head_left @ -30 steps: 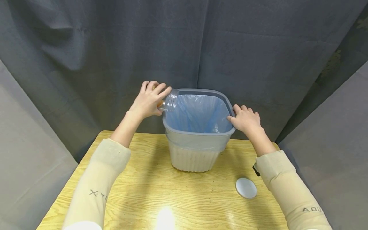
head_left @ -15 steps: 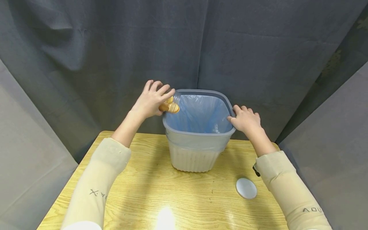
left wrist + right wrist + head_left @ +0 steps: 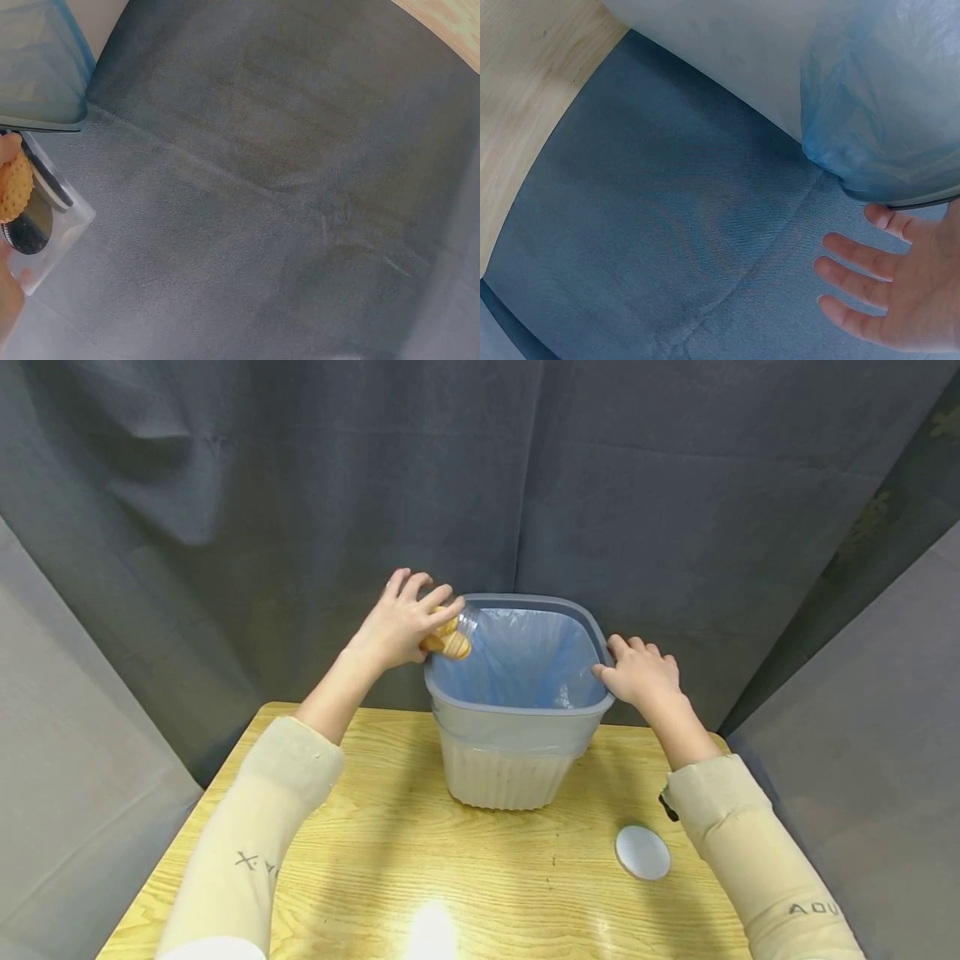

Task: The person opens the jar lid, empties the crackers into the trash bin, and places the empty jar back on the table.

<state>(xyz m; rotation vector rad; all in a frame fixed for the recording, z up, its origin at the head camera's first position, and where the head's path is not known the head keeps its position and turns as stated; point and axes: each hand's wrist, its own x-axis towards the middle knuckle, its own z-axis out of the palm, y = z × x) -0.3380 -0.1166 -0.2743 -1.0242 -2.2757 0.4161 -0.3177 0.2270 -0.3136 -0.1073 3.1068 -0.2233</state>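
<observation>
My left hand (image 3: 397, 625) grips a clear plastic jar (image 3: 469, 620), tipped on its side at the left rim of the trash bin (image 3: 517, 710). Its mouth points right, over the bin. Yellowish round biscuits (image 3: 454, 645) lie in the jar near the mouth. The left wrist view shows one biscuit (image 3: 15, 187) with small holes, beside the jar's clear base (image 3: 75, 214). My right hand (image 3: 643, 670) holds the bin's right rim, thumb over the inner side; in the right wrist view its other fingers (image 3: 859, 255) are spread outside. A blue plastic bag (image 3: 517, 647) lines the bin.
A white round lid (image 3: 642, 852) lies on the wooden table (image 3: 360, 860), at the right. Dark grey curtain (image 3: 337, 485) hangs close behind the bin, and lighter grey panels (image 3: 75, 735) flank the table.
My left hand has shifted slightly right, tipping the jar further over the bin. Biscuits have slid from under the hand toward the jar's mouth. The right hand and bin have stayed in place.
</observation>
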